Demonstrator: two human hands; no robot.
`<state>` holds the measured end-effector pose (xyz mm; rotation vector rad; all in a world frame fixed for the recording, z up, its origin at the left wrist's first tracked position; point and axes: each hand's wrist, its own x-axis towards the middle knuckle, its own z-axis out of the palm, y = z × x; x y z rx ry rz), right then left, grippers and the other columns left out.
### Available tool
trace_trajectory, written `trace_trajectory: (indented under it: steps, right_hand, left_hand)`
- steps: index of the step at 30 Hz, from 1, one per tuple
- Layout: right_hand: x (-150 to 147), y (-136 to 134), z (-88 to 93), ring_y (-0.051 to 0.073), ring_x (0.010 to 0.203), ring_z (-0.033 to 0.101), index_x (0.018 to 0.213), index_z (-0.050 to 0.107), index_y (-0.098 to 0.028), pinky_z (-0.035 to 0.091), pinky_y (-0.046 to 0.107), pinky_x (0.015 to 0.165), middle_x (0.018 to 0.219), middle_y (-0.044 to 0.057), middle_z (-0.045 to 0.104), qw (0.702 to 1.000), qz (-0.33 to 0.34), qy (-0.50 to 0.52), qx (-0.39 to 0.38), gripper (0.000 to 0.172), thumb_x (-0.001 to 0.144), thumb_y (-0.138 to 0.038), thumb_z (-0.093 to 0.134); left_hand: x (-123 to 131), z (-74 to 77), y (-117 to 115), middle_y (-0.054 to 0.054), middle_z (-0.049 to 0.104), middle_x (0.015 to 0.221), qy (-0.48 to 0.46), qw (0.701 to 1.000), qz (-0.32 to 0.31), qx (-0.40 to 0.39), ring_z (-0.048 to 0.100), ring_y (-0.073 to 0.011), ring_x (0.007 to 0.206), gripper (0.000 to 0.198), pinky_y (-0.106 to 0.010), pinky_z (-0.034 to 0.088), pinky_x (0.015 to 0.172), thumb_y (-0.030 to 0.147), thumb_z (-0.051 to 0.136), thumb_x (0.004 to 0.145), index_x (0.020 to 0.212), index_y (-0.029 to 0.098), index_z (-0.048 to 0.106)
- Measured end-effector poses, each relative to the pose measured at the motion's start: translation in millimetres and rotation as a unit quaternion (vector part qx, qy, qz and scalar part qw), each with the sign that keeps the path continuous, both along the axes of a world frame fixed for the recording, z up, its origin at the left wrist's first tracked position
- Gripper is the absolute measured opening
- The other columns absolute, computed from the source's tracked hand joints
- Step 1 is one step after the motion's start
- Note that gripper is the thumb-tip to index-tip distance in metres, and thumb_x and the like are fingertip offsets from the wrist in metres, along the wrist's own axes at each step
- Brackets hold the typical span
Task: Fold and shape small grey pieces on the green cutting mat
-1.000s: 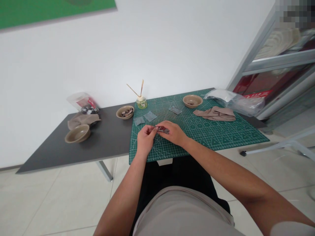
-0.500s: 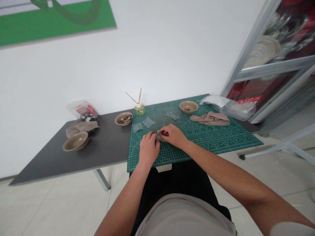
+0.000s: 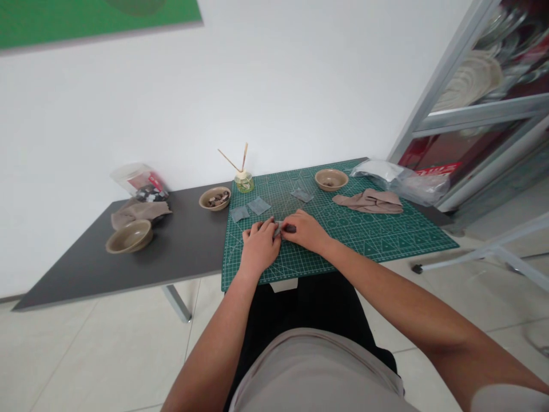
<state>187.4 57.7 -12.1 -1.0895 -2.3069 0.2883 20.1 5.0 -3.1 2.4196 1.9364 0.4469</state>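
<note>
Both hands meet over the front part of the green cutting mat (image 3: 343, 252). Between them is a small greyish, see-through packet (image 3: 278, 230), partly covered by fingers. My left hand (image 3: 261, 247) is closed on its left side, fingertips pressed down. Close beside it, my right hand (image 3: 306, 232) pinches at the packet's right side; a small dark piece (image 3: 291, 228) shows at its fingers, too small to name. Similar flat packets lie beyond the hands: one (image 3: 239, 214) by the mat's left edge, another (image 3: 259, 205) beside it, and a third (image 3: 302, 195) farther right.
A bowl of brown and pale pieces (image 3: 215, 198) stands left of the mat, near a reed diffuser (image 3: 244, 182). Another bowl (image 3: 331, 179), a brown cloth (image 3: 371, 201) and plastic bag (image 3: 401, 178) are at right. Far left: a bowl (image 3: 129, 236), cloth (image 3: 137, 213) and clear tub (image 3: 139, 178).
My hands stay together at the packet, with the right fingers slightly farther from the left. More of the dark piece shows. The whole view has tilted down a little.
</note>
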Motion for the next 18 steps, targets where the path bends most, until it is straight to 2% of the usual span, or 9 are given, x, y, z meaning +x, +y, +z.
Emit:
trace_trajectory:
  steps: [6,12,18]
  right_hand:
    - [1.7,3.6,0.1,0.02,0.081,0.055,0.082,0.071,-0.02,0.041,0.034,0.082,0.084,0.003,0.073,1.0,-0.009,0.001,-0.009,0.002,0.084,-0.021,0.071]
    - [2.8,4.5,-1.7,0.02,0.083,0.056,0.083,0.072,-0.02,0.042,0.035,0.085,0.085,0.003,0.074,0.999,0.039,0.003,0.002,0.002,0.081,-0.019,0.072]
    - [6.3,3.8,-4.6,0.022,0.084,0.055,0.083,0.073,-0.019,0.042,0.037,0.085,0.086,0.005,0.074,1.0,-0.008,0.002,0.029,0.003,0.082,-0.022,0.072]
  left_hand:
    - [0.4,1.7,-0.3,-0.002,0.059,0.141,-0.006,1.0,-0.011,0.006,0.047,-0.0274,0.129,0.019,-0.051,0.037,0.098,0.033,0.046,0.096,0.106,0.026,0.06]
    - [0.8,1.3,-0.8,-0.004,0.063,0.136,-0.014,1.0,0.002,0.0,0.05,-0.0272,0.124,0.031,-0.05,0.036,0.1,0.035,0.048,0.095,0.124,0.028,0.057]
    - [1.4,-0.1,-1.4,-0.004,0.059,0.14,-0.003,1.0,0.0,0.008,0.047,-0.0298,0.128,0.034,-0.053,0.036,0.1,0.037,0.046,0.095,0.125,0.03,0.06]
